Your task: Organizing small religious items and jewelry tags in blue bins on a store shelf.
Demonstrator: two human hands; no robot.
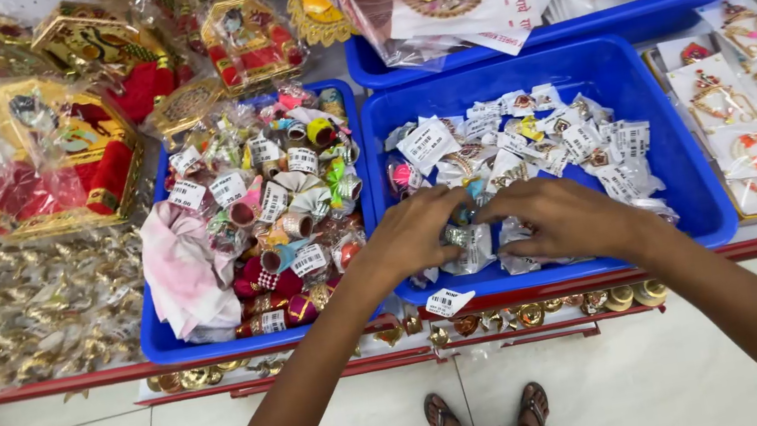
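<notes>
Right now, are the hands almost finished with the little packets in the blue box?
Hard to say. Many small packets already lie in a heap in the right blue tray. The left hand and right hand meet over one small packet at the tray's front. The heap behind looks unsorted, and the left blue tray beside it is full of colourful packets too.

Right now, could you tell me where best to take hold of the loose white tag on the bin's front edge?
Pinch the white tag by its near end, coming from the front: it lies flat over the blue bin rim and hangs outward, clear of both hands.
</notes>
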